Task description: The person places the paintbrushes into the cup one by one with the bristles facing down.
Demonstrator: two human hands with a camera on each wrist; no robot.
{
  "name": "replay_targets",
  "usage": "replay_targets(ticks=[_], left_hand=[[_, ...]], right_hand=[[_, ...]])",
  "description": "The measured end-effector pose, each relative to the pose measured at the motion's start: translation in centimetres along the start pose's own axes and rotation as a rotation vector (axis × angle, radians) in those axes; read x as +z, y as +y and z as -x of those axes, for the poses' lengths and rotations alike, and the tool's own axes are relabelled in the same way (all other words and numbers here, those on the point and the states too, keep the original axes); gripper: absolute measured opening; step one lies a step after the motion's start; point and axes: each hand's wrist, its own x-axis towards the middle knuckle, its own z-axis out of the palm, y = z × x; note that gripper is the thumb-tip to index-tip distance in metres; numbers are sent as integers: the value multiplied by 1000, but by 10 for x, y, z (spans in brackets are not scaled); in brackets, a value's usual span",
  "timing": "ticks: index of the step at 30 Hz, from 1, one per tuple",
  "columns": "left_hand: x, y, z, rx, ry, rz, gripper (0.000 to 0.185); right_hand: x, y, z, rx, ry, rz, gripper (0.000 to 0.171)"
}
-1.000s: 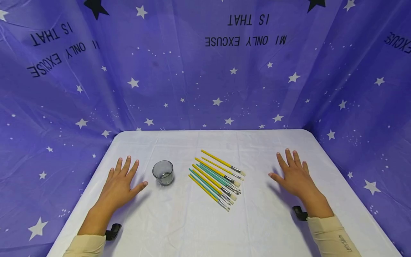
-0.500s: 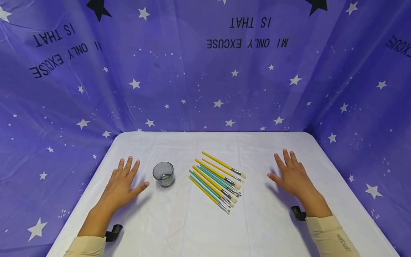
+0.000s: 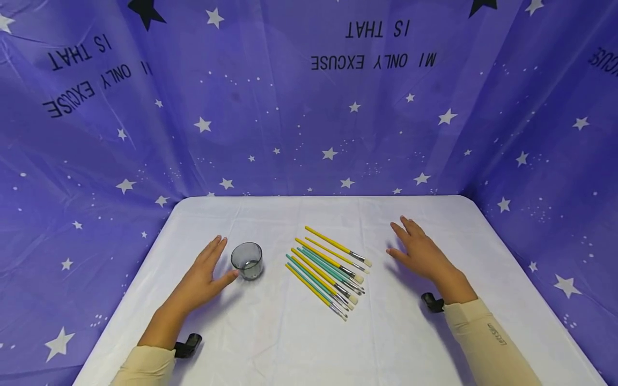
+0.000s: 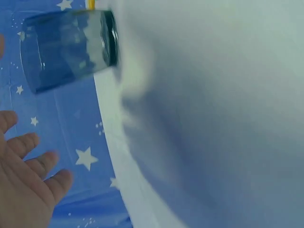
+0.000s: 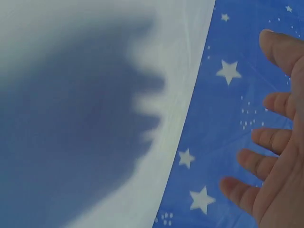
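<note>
A small smoky-clear glass cup (image 3: 247,261) stands upright on the white table, left of the middle. Just left of it is my left hand (image 3: 203,281), fingers extended and thumb apart, its thumb tip close to the cup's side; whether they touch I cannot tell. The left wrist view also shows the cup (image 4: 69,50) beyond the fingers of the left hand (image 4: 28,175). Several paintbrushes (image 3: 328,271) with yellow and teal handles lie side by side, bristles toward the lower right. To their right hovers my right hand (image 3: 422,254), fingers loosely extended, holding nothing; the right wrist view shows its palm (image 5: 280,190).
The table (image 3: 299,348) has a white cloth with rounded far corners. A purple star-printed curtain (image 3: 309,107) hangs behind it and along both sides. A black wrist camera mount (image 3: 188,346) sits on the left wrist, another mount (image 3: 432,303) on the right.
My left hand has moved right, toward the glass cup, and turned partly sideways. My right hand has moved left, closer to the paintbrushes. The cup and brushes stay in place.
</note>
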Motion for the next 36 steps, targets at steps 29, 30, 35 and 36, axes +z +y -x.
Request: replay_targets(ticks=[29, 30, 35, 36], left_hand=[[33, 8, -18, -155, -41, 469, 74], [34, 8, -18, -159, -36, 472, 75], [41, 5, -20, -205, -44, 445, 75], [41, 5, -20, -215, -50, 445, 75]], right_hand=[[58, -64, -125, -68, -254, -526, 45], [59, -65, -127, -57, -262, -537, 45], [65, -70, -141, -38, -278, -529, 41], [65, -72, -144, -44, -282, -522, 41]])
